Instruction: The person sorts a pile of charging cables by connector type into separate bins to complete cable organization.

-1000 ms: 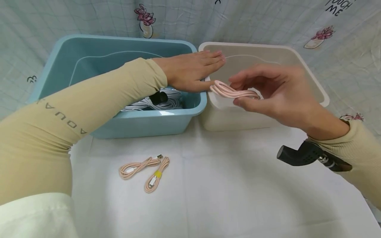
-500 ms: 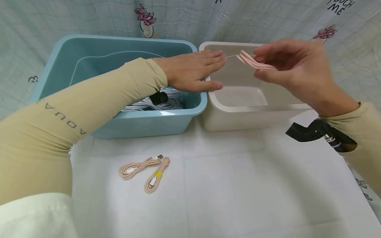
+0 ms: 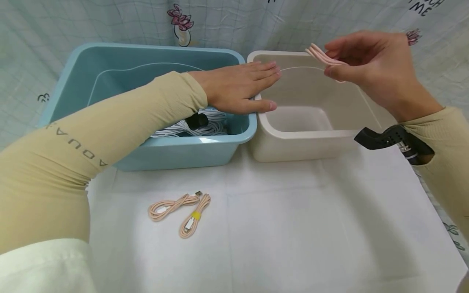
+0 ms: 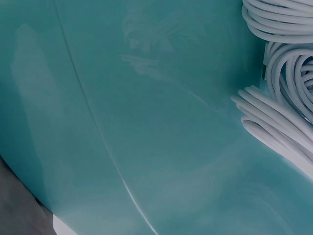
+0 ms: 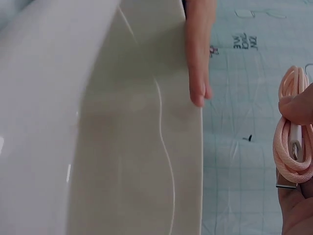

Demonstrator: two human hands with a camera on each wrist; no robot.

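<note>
My right hand (image 3: 373,67) pinches a coiled pink charging cable (image 3: 322,55) above the back right of a beige bin (image 3: 293,146). In the right wrist view the pink cable coil (image 5: 288,147) shows a white plug and a metal connector between thumb and fingers. My left hand (image 3: 243,87) lies with straight fingers across the adjoining rims, its fingertips over the beige bin. Beneath the left forearm, white coiled cables (image 3: 214,122) lie in the blue bin (image 3: 183,152); the left wrist view shows white cable coils (image 4: 288,73) against its wall.
Two more pink cables lie on the white table in front of the bins: one loosely coiled (image 3: 166,208), one with a yellow tie (image 3: 190,224). A patterned cloth (image 3: 227,24) hangs behind the bins. A black wrist camera mount (image 3: 381,138) juts from the right wrist.
My right hand has moved up and to the right with the pink cable, from the beige bin's front left toward its back right. My left hand has stayed on the rims.
</note>
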